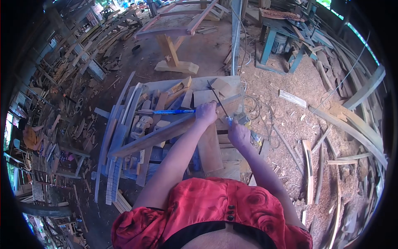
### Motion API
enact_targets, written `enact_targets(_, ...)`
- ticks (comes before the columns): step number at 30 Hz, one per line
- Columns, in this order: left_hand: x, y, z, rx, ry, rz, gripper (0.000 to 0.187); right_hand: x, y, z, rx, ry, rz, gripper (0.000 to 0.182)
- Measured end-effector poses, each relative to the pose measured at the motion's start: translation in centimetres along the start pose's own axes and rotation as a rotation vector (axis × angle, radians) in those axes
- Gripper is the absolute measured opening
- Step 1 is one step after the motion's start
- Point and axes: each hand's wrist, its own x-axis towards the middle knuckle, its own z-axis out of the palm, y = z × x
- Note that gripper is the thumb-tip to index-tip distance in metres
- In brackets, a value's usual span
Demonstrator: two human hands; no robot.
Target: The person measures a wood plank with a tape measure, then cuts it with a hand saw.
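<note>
The person is leaning over a cluttered workbench [232,81], both arms stretching away from the camera. The left hand [206,112] is clenching down on a long plank [166,133] that is running diagonally, from the near left up toward the far right, its long axis crossing the bench at a slant. The fist is sitting near the plank's far end, pinning it in place. Just to the right and a little nearer, the right hand [238,133] is closing round a small power tool [241,120] with a yellowish body, whose nose is pointing toward the far end of the plank; the two hands are lying close together, the left one being the farther. A blue rod [174,111] is lying across the bench just left of the left fist, almost touching it.

What kind of tool it is stays hard to make out: the right hand is covering most of it and the working end is blurring into the wood. Whether it is touching the plank cannot be told. Wood offcuts [143,124] are crowding the bench's left part, and sawdust [286,124] is covering the floor on the right.
</note>
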Motion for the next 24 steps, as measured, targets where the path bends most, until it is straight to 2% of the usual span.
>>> enact_targets(3,0.6,-0.9,0.9,-0.015,0.05,0.05,0.022,-2.4,0.4,-0.4,0.043,-0.052,0.039,0.015)
enact_targets(5,0.6,-0.6,0.4,-0.01,0.032,0.039,0.022,-3.8,1.8,0.3,0.065,-0.055,0.039,0.022)
enact_targets(9,0.0,-0.1,0.7,0.003,0.028,0.049,0.022,-1.4,1.0,0.4,0.073,-0.023,0.016,0.021)
enact_targets(11,0.2,-0.6,0.5,0.001,0.026,0.032,0.024,-0.3,0.2,0.4,0.047,-0.069,0.068,0.017)
enact_targets(15,1.2,-1.4,1.1,-0.01,0.038,0.036,0.027,-3.6,0.7,0.2,0.122,-0.053,0.027,0.016)
enact_targets(17,1.4,-1.2,0.9,-0.007,0.017,0.029,0.027,-5.5,1.5,-0.6,0.003,-0.12,0.124,0.015)
enact_targets(21,0.6,-0.1,1.0,0.017,0.001,0.025,0.028,-2.7,1.2,-0.5,0.04,-0.121,0.126,0.015)
enact_targets(23,0.9,-0.5,1.3,0.018,0.005,0.023,0.028,-0.1,0.8,0.7,0.065,-0.061,-0.01,0.014)
enact_targets(24,1.0,-0.6,1.1,0.017,0.014,0.021,0.029,-0.1,0.2,0.7,0.07,-0.057,-0.006,0.014)
